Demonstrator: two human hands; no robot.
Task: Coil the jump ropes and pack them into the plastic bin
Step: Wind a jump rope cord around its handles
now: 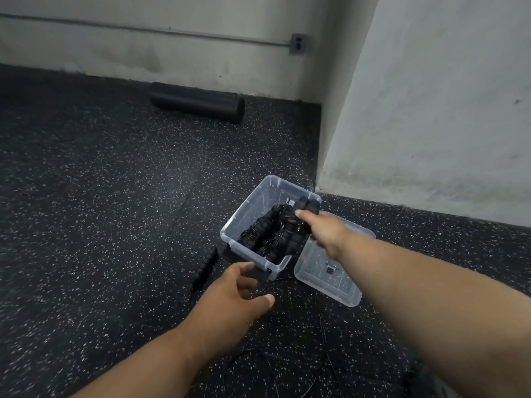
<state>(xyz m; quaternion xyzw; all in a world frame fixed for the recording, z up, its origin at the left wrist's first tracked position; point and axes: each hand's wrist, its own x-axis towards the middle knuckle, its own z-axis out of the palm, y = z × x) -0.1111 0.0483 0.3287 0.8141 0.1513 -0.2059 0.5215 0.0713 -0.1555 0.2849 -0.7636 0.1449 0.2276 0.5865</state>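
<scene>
A clear plastic bin (247, 209) stands on the speckled black floor and holds several black jump rope handles and coiled cords (265, 234). My right hand (326, 229) reaches over the bin's right side and grips a bundle of black handles (309, 206) above the rim. My left hand (232, 294) hovers in front of the bin's near corner, fingers spread and relaxed, holding nothing. Another black ribbed handle (205, 267) lies on the floor left of the bin. Its thin cord (323, 331) trails over the floor toward me.
The bin's clear lid (327, 280) lies flat on the floor just right of the bin, under my right forearm. A black foam roller (196, 102) rests against the far wall. A white wall corner (402, 139) rises close behind the bin.
</scene>
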